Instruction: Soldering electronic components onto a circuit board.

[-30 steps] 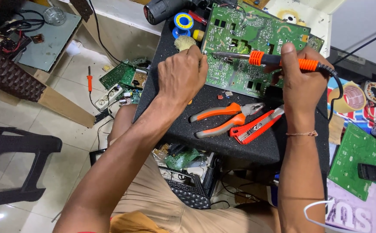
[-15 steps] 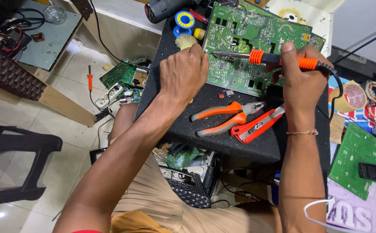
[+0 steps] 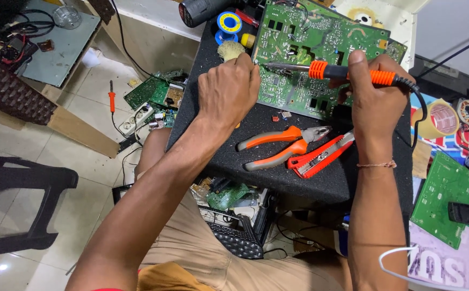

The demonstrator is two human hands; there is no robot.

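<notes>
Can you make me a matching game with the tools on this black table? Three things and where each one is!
Things:
1. soldering iron
2. pliers
3. solder spool

Places:
A. lying on the black mat, in front of the green board
B. at the far edge of the mat, left of the green board
C. held in the right hand

Pairs: 1-C, 2-A, 3-B

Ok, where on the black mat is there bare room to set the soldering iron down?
Bare black mat runs along the near edge below the pliers and red cutter, and at the left edge beneath the left hand. The far side is crowded: the circuit board, solder spool, and the right hand holding the soldering iron.
</notes>
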